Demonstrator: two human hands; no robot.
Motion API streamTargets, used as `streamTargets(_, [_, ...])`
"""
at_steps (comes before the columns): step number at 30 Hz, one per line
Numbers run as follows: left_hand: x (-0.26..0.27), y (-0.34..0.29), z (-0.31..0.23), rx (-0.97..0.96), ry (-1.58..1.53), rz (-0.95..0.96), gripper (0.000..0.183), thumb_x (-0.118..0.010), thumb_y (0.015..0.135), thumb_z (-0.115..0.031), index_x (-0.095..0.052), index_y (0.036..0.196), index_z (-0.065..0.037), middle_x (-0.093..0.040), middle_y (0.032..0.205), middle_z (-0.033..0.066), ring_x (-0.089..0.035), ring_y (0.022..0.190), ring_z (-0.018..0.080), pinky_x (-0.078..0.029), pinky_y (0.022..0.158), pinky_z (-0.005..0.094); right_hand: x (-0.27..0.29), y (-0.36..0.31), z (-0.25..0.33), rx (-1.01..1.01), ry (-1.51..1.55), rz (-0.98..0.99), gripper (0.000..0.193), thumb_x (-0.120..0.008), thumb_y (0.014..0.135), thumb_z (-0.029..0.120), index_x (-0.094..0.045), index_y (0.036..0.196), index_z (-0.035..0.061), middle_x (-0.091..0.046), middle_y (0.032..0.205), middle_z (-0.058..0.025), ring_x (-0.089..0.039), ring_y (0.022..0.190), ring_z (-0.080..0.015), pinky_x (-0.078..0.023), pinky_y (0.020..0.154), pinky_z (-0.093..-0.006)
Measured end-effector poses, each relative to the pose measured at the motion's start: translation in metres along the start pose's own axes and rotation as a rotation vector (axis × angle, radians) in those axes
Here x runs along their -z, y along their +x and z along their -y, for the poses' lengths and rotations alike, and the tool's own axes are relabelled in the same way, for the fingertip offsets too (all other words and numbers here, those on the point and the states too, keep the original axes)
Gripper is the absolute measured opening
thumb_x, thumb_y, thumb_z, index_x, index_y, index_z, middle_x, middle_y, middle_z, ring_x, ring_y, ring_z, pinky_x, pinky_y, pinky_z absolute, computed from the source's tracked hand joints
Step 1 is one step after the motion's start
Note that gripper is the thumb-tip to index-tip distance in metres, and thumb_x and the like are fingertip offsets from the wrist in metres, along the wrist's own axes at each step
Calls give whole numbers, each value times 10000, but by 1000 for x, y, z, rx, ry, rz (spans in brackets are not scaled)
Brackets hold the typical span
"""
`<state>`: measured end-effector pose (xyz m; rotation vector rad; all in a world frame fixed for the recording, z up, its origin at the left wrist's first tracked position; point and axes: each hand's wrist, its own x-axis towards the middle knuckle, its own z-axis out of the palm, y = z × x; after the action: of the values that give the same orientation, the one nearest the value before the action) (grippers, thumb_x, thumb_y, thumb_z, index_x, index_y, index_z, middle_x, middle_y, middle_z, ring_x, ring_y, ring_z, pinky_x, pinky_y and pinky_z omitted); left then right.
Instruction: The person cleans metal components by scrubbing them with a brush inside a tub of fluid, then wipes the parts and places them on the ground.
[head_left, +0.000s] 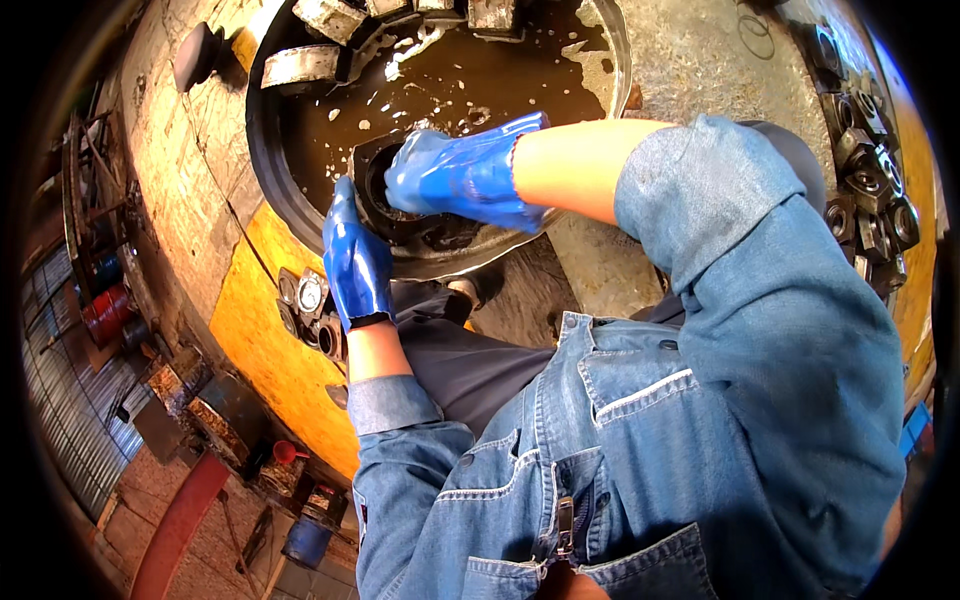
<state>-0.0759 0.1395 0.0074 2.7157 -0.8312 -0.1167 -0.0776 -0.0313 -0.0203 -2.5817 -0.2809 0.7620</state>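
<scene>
In a round, dark-walled basin (264,150) of murky brown liquid (445,85) sits a dark metal housing (364,208) with a round opening, against the near-left wall. My left hand (357,262), in a blue rubber glove, steadies the housing by its left edge, fingers pressed together along it. Reaching across from the right, my gloved right hand (430,172) is at the opening with its fingers curled. Whatever those fingers hold, if anything, is hidden by the glove.
Several grimy metal housings (300,66) line the basin's far side. Other round-holed metal parts lie beside my left wrist (328,338) and in a pile (868,180) at the far right. A dark knob-like object (198,57) stands left of the basin.
</scene>
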Motion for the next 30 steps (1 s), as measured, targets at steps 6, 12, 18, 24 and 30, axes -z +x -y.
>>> streamTargets(6, [0,0,3,24,64,24,485,-505,1000,116,-544,1473,19,-673,1329,242,-681,1176,300,-537,1022,382,-44,9,-19,68,415,-272,188,-709,866,168,-786,1006,71,-758,906,-127,-737,825,-272,-581,723,-387])
streamTargets(12, [9,4,-15,90,-86,79,521,-500,969,138,-550,1471,7,-685,1318,244,-688,1181,344,-537,1029,390,-10,-58,-18,-383,1341,-201,228,-575,943,69,-773,1051,36,-780,957,-136,-721,803,-275,-556,753,-357])
streamTargets(18, [5,10,-19,247,-56,130,564,-493,950,134,-531,1494,-7,-639,1415,250,-651,1288,318,-508,1073,378,-118,-15,-24,22,1600,-767,396,-592,1041,192,-588,1409,46,-703,1267,-168,-725,1106,-266,-602,894,-317])
streamTargets(24, [-2,4,-4,268,-51,121,643,-425,906,186,-506,1517,2,-622,1456,229,-634,1317,287,-486,1102,366,-85,-10,16,-223,2601,-474,368,-633,1042,279,-635,1363,100,-682,1286,-77,-744,1012,-228,-613,828,-293])
streamTargets(30, [-1,7,-2,224,1,141,654,-432,894,191,-509,1517,6,-635,1427,245,-641,1300,311,-486,1096,368,-53,-35,-46,270,1575,-283,281,-624,1020,198,-743,1142,-26,-762,1002,-106,-737,853,-160,-594,784,-275])
